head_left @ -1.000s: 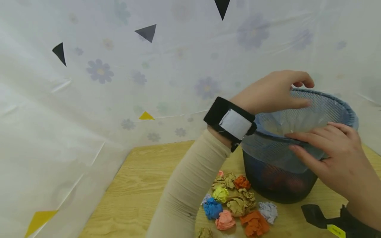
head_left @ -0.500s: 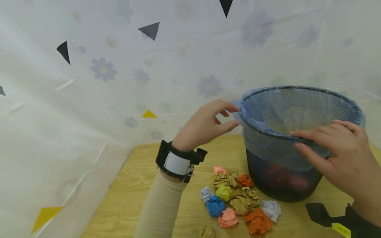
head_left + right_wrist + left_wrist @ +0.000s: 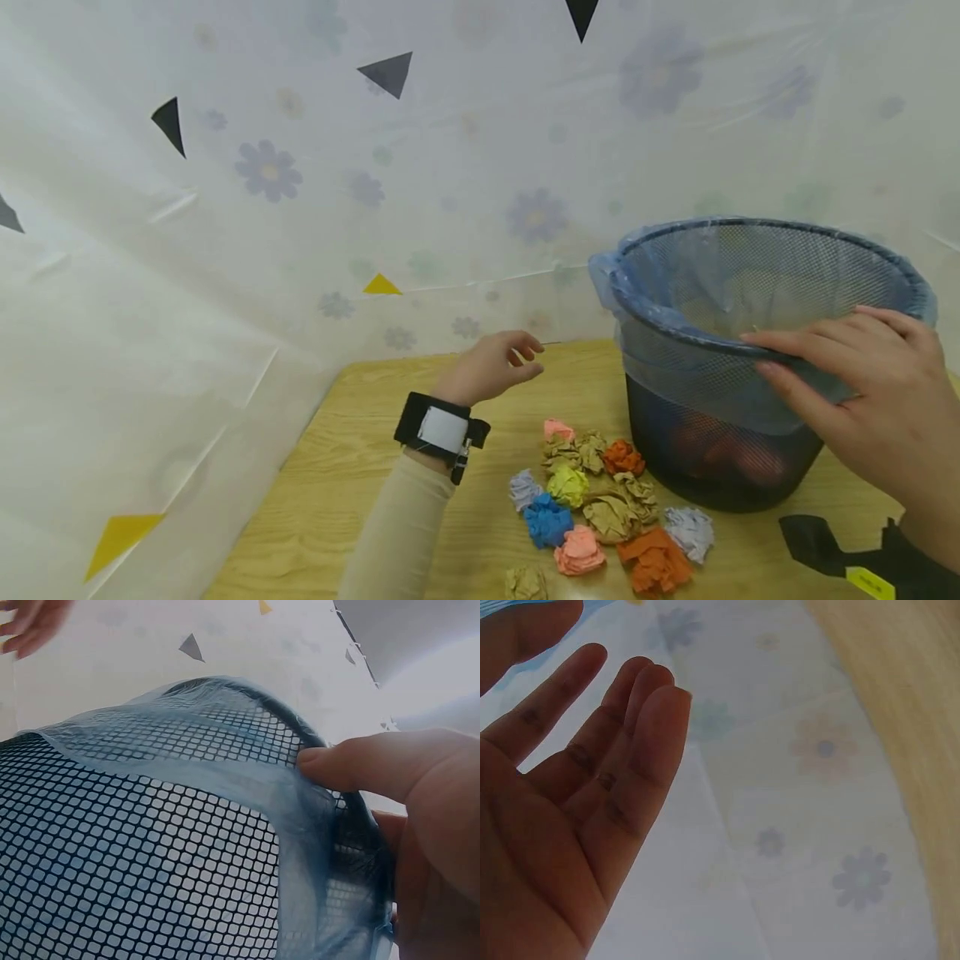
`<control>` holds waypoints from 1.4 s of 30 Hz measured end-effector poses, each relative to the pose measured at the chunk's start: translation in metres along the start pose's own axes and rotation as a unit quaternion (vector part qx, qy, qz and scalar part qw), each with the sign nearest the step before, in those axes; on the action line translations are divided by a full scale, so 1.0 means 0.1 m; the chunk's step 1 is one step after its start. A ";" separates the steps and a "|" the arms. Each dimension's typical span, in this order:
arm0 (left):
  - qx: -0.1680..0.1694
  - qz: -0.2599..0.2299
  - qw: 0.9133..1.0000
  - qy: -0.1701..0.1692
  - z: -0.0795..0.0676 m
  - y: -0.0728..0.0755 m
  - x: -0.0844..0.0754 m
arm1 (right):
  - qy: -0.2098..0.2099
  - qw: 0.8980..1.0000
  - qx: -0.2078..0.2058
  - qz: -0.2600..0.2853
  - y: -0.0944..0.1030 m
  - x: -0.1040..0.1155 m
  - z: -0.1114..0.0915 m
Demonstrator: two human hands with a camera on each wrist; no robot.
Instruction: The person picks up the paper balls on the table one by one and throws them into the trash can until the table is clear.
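A black mesh wastebasket (image 3: 720, 450) stands upright on the right of the table, lined with a thin blue plastic bag (image 3: 675, 367) folded over its rim. My right hand (image 3: 870, 392) grips the near rim, thumb outside and fingers over the edge. In the right wrist view, the thumb (image 3: 337, 765) presses the bag against the mesh. My left hand (image 3: 491, 367) hovers over the table, left of the basket, holding nothing. Its fingers (image 3: 656, 735) are loosely bent in the left wrist view. Reddish shapes show dimly through the basket's lower wall.
Several crumpled paper balls lie before the basket, among them a blue one (image 3: 548, 522), a yellow one (image 3: 567, 486), an orange one (image 3: 655, 560) and a white one (image 3: 689, 533). A flower-patterned sheet (image 3: 450, 167) hangs behind the wooden table (image 3: 315, 500).
My left hand has moved from over the basket's opening, past its left rim, down and left toward the table. My right hand has kept its grip on the near rim.
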State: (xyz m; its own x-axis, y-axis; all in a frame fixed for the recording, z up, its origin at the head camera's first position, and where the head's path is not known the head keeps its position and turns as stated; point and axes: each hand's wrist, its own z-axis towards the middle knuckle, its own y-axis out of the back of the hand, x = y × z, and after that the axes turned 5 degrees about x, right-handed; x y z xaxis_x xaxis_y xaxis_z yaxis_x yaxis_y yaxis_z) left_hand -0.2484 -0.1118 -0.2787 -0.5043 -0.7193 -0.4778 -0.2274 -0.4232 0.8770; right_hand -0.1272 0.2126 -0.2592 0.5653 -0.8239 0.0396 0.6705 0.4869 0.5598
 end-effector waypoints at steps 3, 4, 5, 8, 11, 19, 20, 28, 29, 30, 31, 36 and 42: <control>0.040 0.018 0.999 0.027 0.10 -0.20 0.14 | -0.003 1.000 0.002 -0.002 0.01 0.01 0.00; 0.050 0.025 0.998 0.033 0.13 -0.26 0.18 | -0.003 1.000 0.003 -0.003 0.01 0.01 0.00; 0.058 0.034 0.997 0.035 0.15 -0.31 0.21 | -0.004 1.000 0.004 -0.003 0.01 0.01 0.00; 0.078 0.058 0.994 0.040 0.22 -0.44 0.26 | -0.005 1.000 0.008 -0.007 0.02 0.02 0.01; 0.092 0.071 0.992 0.046 0.26 -0.53 0.29 | -0.003 1.000 0.011 -0.013 0.05 0.04 0.01; 0.117 0.119 0.985 0.055 0.37 -0.73 0.28 | -0.010 0.999 0.017 -0.027 0.09 0.02 -0.02; 0.121 0.127 0.983 0.054 0.37 -0.75 0.27 | -0.009 1.000 0.017 -0.023 0.09 -0.01 -0.04; 0.145 0.142 0.977 0.065 0.37 -0.84 0.23 | -0.004 0.999 0.039 -0.014 0.08 -0.22 -0.16; 0.148 0.141 0.977 0.067 0.37 -0.84 0.22 | -0.005 0.999 0.044 -0.015 0.09 -0.22 -0.16; 0.152 0.142 0.976 0.068 0.37 -0.84 0.21 | 0.003 0.999 0.038 -0.014 0.10 -0.23 -0.16; 0.157 0.138 0.975 0.072 0.37 -0.84 0.21 | 0.006 0.999 0.037 -0.012 0.12 -0.22 -0.15; 0.175 0.121 0.973 0.085 0.37 -0.87 0.22 | 0.005 0.999 0.037 -0.005 0.06 -0.40 -0.25; 0.167 0.128 0.974 0.084 0.40 -0.95 0.28 | 0.001 0.999 -0.020 0.048 -0.75 -1.87 -0.98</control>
State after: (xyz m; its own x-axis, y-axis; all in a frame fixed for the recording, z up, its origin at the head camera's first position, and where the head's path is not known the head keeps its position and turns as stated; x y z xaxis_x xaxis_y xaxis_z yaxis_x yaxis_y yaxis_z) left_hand -0.2746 -0.0698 -0.3730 -0.4424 -0.8699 -0.2181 -0.3850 -0.0354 0.9222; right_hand -0.2357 0.3587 -0.3896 0.6287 -0.7725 0.0894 0.6316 0.5743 0.5208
